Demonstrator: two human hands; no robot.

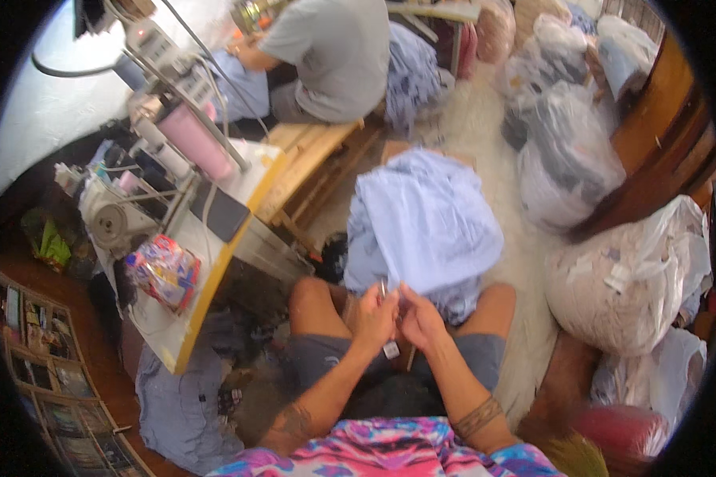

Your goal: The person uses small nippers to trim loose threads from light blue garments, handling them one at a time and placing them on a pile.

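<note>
A pile of light blue cloth [429, 215] is heaped in front of me, its near end between my knees. At that end my two hands are close together. My left hand [374, 319] is closed around a small shiny metal tool [383, 287] whose kind I cannot make out. My right hand [422, 319], fingers pinched, grips the near edge of the cloth. Just below the left hand hangs a small white tag [391, 349]; what it is fixed to is hidden.
On my left stands a sewing table [181, 350] with a sewing machine [107, 221], a pink thread cone [195, 143] and a colourful plastic packet [165, 272]. Another person [334, 63] sits ahead on a wooden bench [306, 151]. Stuffed plastic bags [628, 274] line the right.
</note>
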